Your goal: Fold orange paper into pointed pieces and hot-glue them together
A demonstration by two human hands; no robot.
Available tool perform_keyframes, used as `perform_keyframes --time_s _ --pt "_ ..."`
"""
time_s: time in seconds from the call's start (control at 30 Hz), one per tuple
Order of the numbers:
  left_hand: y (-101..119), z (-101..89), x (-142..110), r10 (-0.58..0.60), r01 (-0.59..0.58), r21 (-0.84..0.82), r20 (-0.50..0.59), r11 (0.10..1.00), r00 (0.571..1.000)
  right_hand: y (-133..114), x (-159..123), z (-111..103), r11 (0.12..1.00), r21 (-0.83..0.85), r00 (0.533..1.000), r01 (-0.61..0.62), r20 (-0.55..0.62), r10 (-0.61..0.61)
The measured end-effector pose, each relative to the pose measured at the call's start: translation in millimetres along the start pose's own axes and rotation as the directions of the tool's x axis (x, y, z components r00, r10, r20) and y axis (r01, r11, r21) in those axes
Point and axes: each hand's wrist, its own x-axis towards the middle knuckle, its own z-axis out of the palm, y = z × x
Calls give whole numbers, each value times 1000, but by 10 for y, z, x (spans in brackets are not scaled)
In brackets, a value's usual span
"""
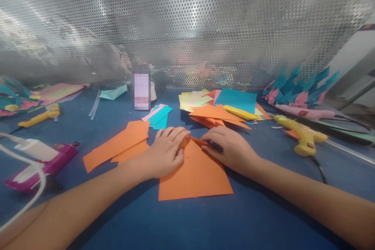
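Note:
An orange sheet of paper (195, 181) lies flat on the blue table in front of me, its two upper corners folded inward to a peak. On its left flap rests my left hand (168, 150), fingers together and thumb bent in, pressing the paper near the peak. From the other side my right hand (230, 148) pinches the right folded edge with curled fingertips. Left of the sheet are cut orange paper pieces (123, 140), partly behind my left wrist. Beyond my right hand sits a stack of folded orange paper (215, 114) with a yellow box cutter (240, 112) on it.
A yellow glue gun (306, 134) lies at right, another yellow tool (39, 117) at left. Near my left forearm are a magenta device (43, 168) and white cable (42, 181). A phone (141, 91) stands before the perforated metal panel (181, 31). Paper petals (304, 88) stand back right.

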Motion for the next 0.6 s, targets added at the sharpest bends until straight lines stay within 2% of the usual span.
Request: perform_keyframes --time_s 0.3,0.6 --pt "10 -8 1 20 -20 33 -14 999 1000 -29 18 -47 985 102 983 140 104 -150" --pt "44 -67 3 38 -40 128 17 991 999 -58 41 -41 983 77 975 168 135 -177"
